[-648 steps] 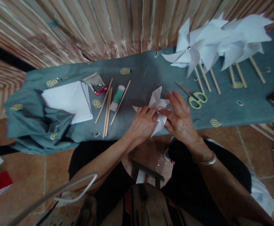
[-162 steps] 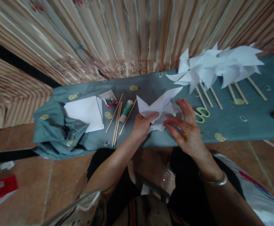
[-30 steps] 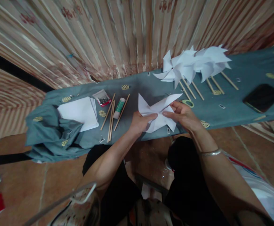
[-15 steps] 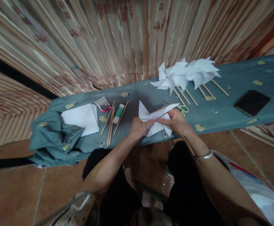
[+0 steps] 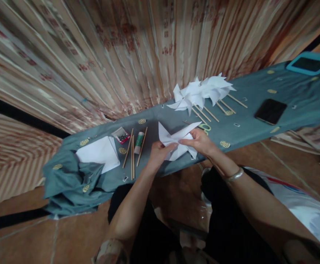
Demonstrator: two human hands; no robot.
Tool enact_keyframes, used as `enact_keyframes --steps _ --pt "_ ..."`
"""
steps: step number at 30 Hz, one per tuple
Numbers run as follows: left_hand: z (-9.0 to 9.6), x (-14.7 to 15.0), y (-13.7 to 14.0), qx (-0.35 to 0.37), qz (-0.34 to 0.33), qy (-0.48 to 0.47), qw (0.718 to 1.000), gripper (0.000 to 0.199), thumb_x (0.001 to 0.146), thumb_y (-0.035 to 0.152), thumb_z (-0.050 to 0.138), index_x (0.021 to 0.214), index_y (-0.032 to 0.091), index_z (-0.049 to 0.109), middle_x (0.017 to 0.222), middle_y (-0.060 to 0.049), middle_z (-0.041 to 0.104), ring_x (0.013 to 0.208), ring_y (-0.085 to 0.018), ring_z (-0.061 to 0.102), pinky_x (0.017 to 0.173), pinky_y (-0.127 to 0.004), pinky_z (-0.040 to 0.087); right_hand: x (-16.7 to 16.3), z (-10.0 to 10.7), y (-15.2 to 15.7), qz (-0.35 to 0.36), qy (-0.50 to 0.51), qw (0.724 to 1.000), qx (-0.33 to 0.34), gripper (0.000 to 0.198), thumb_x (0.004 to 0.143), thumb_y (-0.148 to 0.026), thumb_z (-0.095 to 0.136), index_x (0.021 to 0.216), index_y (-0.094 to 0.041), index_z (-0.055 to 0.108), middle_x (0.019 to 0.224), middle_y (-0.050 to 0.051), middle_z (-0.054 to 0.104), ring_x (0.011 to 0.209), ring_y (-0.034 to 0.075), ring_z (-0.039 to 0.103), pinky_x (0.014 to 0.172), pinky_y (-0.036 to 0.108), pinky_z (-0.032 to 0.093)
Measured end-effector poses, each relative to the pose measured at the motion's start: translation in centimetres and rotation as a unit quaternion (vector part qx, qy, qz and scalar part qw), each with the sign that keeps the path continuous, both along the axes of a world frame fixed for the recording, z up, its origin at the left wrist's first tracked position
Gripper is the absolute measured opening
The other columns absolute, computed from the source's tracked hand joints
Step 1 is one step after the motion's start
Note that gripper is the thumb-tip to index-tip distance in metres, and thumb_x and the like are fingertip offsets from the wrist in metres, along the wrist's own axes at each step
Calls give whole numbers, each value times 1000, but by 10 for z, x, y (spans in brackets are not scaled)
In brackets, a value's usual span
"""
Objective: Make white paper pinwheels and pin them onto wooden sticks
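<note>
Over the near edge of the grey-green cloth (image 5: 259,126), both hands pinch a half-folded white paper pinwheel (image 5: 176,141): left hand (image 5: 157,154) clamps the near-left flap, right hand (image 5: 202,141) grips the right side. Paper looks light, floppy, crease-prone; best held near the centre folds, not the tips. Sticks (image 5: 132,152) and glue stick (image 5: 138,142) lie just left.

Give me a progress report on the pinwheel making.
Done: a cluster of finished white pinwheels on sticks lies at the far side of the blue-grey cloth. In hand: the left hand and right hand both grip a folded white paper pinwheel, which has no stick yet. Left: a stack of white paper squares, loose wooden sticks, a glue stick and an open packet of pins.
</note>
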State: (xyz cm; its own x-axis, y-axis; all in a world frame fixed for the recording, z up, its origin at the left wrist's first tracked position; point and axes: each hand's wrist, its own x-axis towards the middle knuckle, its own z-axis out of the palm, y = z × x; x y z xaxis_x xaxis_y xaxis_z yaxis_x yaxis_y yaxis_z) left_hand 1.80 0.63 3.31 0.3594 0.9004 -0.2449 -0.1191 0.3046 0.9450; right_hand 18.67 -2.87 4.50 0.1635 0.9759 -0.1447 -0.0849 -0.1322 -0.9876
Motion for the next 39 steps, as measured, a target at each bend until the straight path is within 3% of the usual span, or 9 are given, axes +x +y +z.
enact_keyframes --steps 5,15,22,27,33,39 --pt "11 -9 5 -10 0 -6 1000 39 48 38 92 76 14 78 78 -7 78 70 -19 68 74 -31 52 -5 8 4 12 37 999 -18 35 51 -30 87 81 -19 73 80 3 79 69 20 70 71 35 58" --pt "13 -20 6 -32 -15 -12 999 41 44 36 93 76 14 78 78 -7 78 69 -18 68 71 -31 53 -14 12 10 39 57 997 -22 31 52 -25 87 79 -18 74 79 1 78 69 17 69 72 33 57" --pt "4 -30 8 -44 -17 3 999 43 44 39 93 76 14 78 76 -6 77 74 -21 70 76 -33 54 -20 0 17 28 0 1000 -6 32 56 -28 85 84 -18 75 82 2 78 74 20 70 73 35 57" --pt "-4 -35 9 -65 7 -1 998 46 42 37 94 78 14 78 81 -8 78 75 -22 71 77 -35 55 -28 -3 19 44 24 998 -24 31 56 -28 85 83 -17 75 84 3 79 73 21 71 71 35 58" --pt "-10 -35 12 -33 52 -5 998 42 46 31 93 81 13 78 85 -8 78 80 -22 72 80 -34 56 -38 0 20 69 31 997 -19 32 54 -31 88 80 -18 74 78 1 77 73 21 71 72 35 58" --pt "-8 -38 12 -37 43 21 998 34 49 30 91 76 13 77 79 -7 77 75 -22 71 72 -32 55 -39 6 17 76 60 994 -45 33 49 -31 91 73 -19 72 70 -1 76 63 17 68 63 30 57"
